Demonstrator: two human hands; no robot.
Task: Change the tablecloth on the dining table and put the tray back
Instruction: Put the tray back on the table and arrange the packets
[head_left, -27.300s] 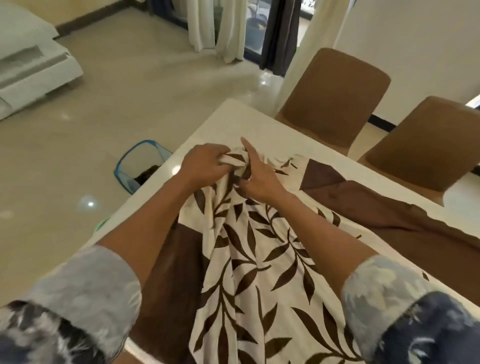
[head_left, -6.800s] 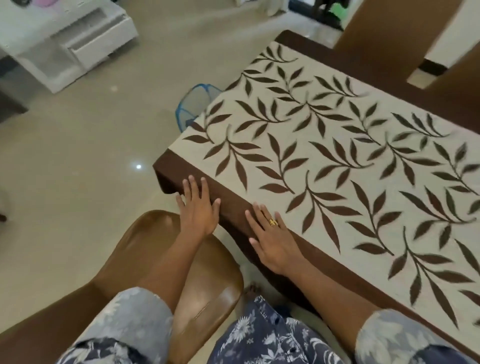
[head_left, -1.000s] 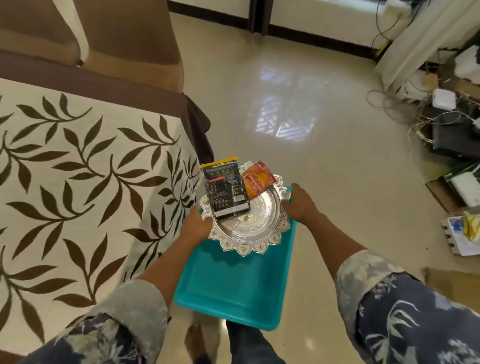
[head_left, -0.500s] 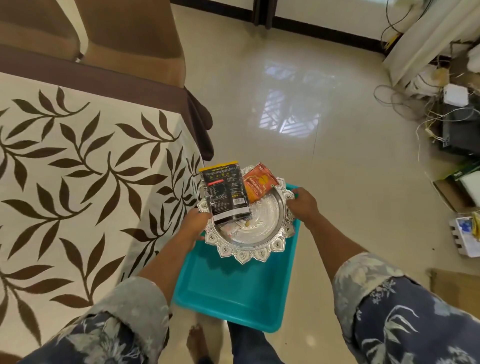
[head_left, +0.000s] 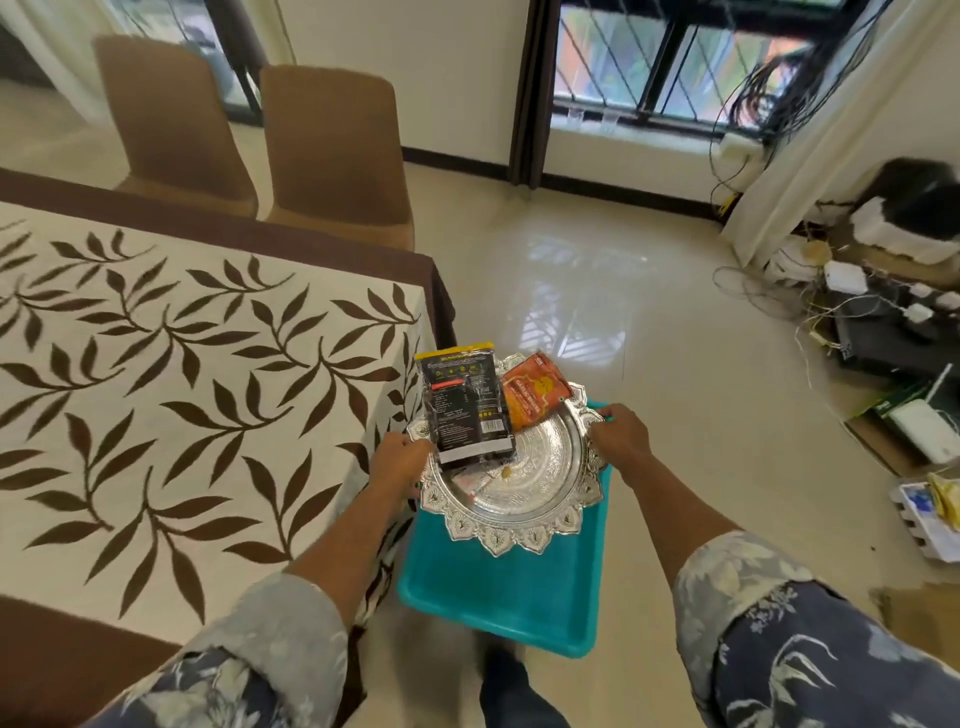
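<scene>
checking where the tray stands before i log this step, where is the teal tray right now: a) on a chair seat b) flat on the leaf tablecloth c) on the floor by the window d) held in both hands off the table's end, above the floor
d: the left hand and right hand grip opposite sides of the teal tray with the silver plate on it, beyond the edge of the tablecloth, over the floor.

Bright daylight comes in through the window (head_left: 670, 62) at the top. Below the window, the shiny floor (head_left: 576, 291) shows a white patch of glare. The picture bends at its edges, and the sleeves (head_left: 810, 639) near the bottom look soft and blurry.
</scene>
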